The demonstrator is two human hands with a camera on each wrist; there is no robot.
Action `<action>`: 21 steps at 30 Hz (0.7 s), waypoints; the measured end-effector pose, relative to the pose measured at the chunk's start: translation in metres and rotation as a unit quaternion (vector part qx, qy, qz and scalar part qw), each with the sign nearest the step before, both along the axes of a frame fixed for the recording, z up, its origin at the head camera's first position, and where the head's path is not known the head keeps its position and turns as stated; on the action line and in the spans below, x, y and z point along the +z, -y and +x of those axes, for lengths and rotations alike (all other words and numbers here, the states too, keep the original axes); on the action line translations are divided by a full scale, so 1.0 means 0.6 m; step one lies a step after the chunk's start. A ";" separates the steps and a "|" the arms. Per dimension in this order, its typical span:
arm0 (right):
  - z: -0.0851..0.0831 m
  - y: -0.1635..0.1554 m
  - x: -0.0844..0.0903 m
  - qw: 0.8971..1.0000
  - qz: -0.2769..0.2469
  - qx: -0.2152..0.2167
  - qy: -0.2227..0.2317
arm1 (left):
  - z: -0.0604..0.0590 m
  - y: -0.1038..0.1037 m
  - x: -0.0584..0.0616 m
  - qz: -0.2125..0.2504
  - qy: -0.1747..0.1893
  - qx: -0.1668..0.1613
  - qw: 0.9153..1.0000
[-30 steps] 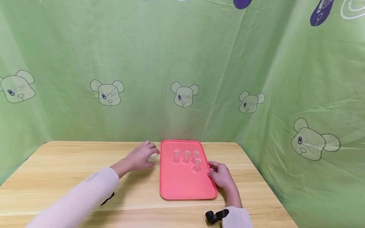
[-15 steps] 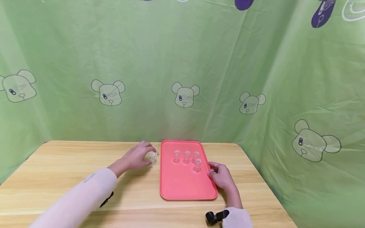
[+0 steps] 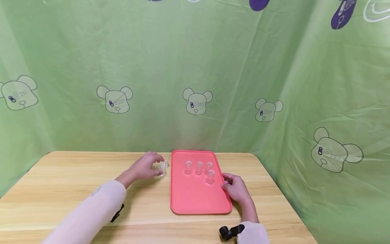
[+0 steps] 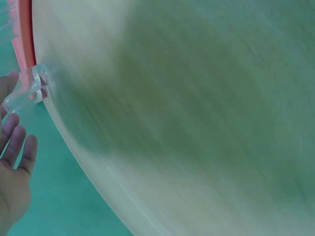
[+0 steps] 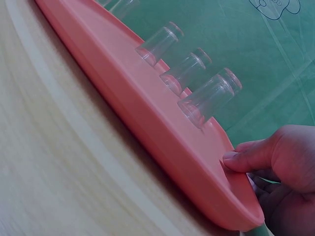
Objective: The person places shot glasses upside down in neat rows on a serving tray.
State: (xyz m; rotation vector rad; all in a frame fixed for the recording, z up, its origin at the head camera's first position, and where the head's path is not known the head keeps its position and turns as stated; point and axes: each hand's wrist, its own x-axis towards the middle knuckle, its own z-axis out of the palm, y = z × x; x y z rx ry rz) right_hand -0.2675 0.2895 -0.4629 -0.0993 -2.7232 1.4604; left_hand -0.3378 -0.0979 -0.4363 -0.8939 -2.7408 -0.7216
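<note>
On the wooden table [image 3: 137, 210] lies a pink-red tray [image 3: 201, 200], with several small clear glasses [image 3: 198, 169] standing on it. My left hand [image 3: 146, 166] is just left of the tray; thumb and fingers are spread on either side of a clear glass [image 3: 161, 172] on the table. Another clear glass [image 3: 165, 163] shows right behind that one. In the left wrist view the left fingers [image 4: 27, 152] are straight and apart near a glass [image 4: 29, 91]. My right hand [image 5: 290, 167] pinches the tray's right edge, thumb over the rim and the other fingers outside and below.
A green curtain [image 3: 158, 67] printed with bear heads hangs behind the table and along its right side. The glass nearest the right hand [image 5: 209, 98] stands close to the tray's right rim.
My left hand has drawn slightly left and its fingers have spread away from the glass they were round. The right hand and the tray have stayed put.
</note>
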 end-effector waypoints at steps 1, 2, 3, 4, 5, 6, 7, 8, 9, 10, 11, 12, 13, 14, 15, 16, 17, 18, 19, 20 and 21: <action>0.000 0.000 0.000 1.000 0.001 -0.001 0.001 | -0.002 -0.001 -0.003 0.003 -0.002 -0.001 1.000; 0.000 -0.001 0.000 1.000 0.003 -0.002 0.001 | -0.004 -0.002 -0.006 0.008 -0.001 -0.002 1.000; 0.000 -0.001 -0.001 1.000 0.002 -0.004 0.001 | -0.006 -0.003 -0.008 0.013 0.000 -0.003 1.000; -0.001 -0.002 -0.002 1.000 0.003 -0.004 0.001 | -0.007 -0.004 -0.010 0.020 -0.001 -0.006 1.000; -0.001 -0.002 -0.002 1.000 0.002 -0.004 0.000 | -0.008 -0.006 -0.012 0.027 0.000 -0.007 1.000; -0.002 -0.003 -0.003 1.000 0.001 -0.002 -0.003 | -0.009 -0.008 -0.013 0.034 0.002 -0.009 0.999; -0.003 -0.003 -0.004 1.000 0.000 0.000 -0.006 | -0.009 -0.010 -0.013 0.040 0.005 -0.012 0.999; -0.005 -0.003 -0.005 1.000 0.000 0.002 -0.010 | -0.009 -0.012 -0.014 0.046 0.008 -0.015 0.999; -0.005 -0.004 -0.005 1.000 -0.002 0.003 -0.012 | -0.010 -0.014 -0.014 0.050 0.011 -0.017 0.999; -0.006 -0.004 -0.006 1.000 -0.001 0.006 -0.015 | -0.010 -0.016 -0.015 0.053 0.013 -0.019 0.998; -0.006 -0.004 -0.006 1.000 -0.002 0.008 -0.017 | -0.011 -0.018 -0.016 0.056 0.018 -0.019 0.998; -0.006 -0.005 -0.006 1.000 -0.003 0.009 -0.020 | -0.011 -0.020 -0.017 0.059 0.023 -0.019 0.998; -0.006 -0.004 -0.006 1.000 -0.003 0.009 -0.020 | -0.012 -0.021 -0.017 0.062 0.025 -0.018 0.998; -0.006 -0.005 -0.006 1.000 -0.003 0.010 -0.020 | -0.012 -0.023 -0.019 0.065 0.028 -0.016 0.997; -0.006 -0.004 -0.005 1.000 -0.003 0.010 -0.019 | -0.012 -0.024 -0.020 0.067 0.031 -0.014 0.997; -0.006 -0.004 -0.006 1.000 -0.002 0.009 -0.018 | -0.012 -0.024 -0.022 0.071 0.034 -0.013 0.997; -0.005 -0.004 -0.005 1.000 -0.003 0.009 -0.018 | -0.013 -0.025 -0.023 0.075 0.038 -0.012 0.996; -0.005 -0.004 -0.005 1.000 -0.003 0.008 -0.017 | -0.013 -0.025 -0.026 0.078 0.039 -0.012 0.996; -0.005 -0.003 -0.005 1.000 -0.005 0.007 -0.016 | -0.014 -0.025 -0.027 0.082 0.042 -0.012 0.996; -0.005 -0.003 -0.005 1.000 -0.006 0.006 -0.015 | -0.014 -0.025 -0.029 0.085 0.045 -0.012 0.995; -0.005 -0.003 -0.005 1.000 -0.007 0.006 -0.015 | -0.014 -0.025 -0.030 0.089 0.048 -0.013 0.995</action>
